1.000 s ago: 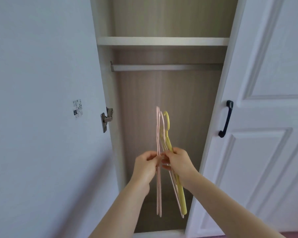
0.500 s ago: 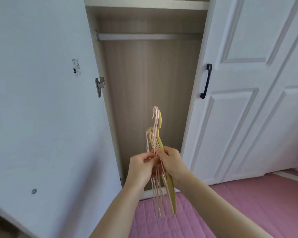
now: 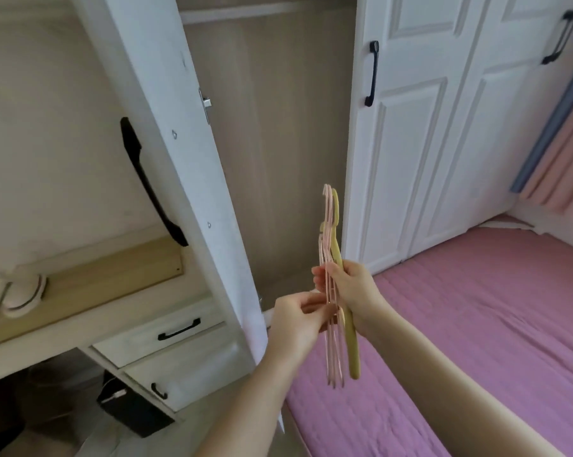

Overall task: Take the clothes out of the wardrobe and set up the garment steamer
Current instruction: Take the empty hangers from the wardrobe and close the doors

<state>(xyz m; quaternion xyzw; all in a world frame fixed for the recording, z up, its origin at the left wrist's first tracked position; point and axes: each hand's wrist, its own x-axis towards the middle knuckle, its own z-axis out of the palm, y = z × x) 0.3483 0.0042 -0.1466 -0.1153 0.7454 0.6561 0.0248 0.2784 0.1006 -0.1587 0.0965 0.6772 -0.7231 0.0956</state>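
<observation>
Right hand (image 3: 354, 293) grips hangers (image 3: 333, 258) mid-stem, hooks up, bunched so none slip. Left hand (image 3: 296, 319) pinches pink hanger wires below, likely squaring stack. Hangers bare, held before open wardrobe (image 3: 278, 143), over bed (image 3: 476, 324) edge. No clothes or steamer in view.

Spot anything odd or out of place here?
Nothing damaged or spilled. Only oddity: the hangers gripped by both hands, left hand and right hand, carry no clothes, and the open wardrobe shows none.

Slippers (image 3: 13, 293) on desk (image 3: 90, 282).
</observation>
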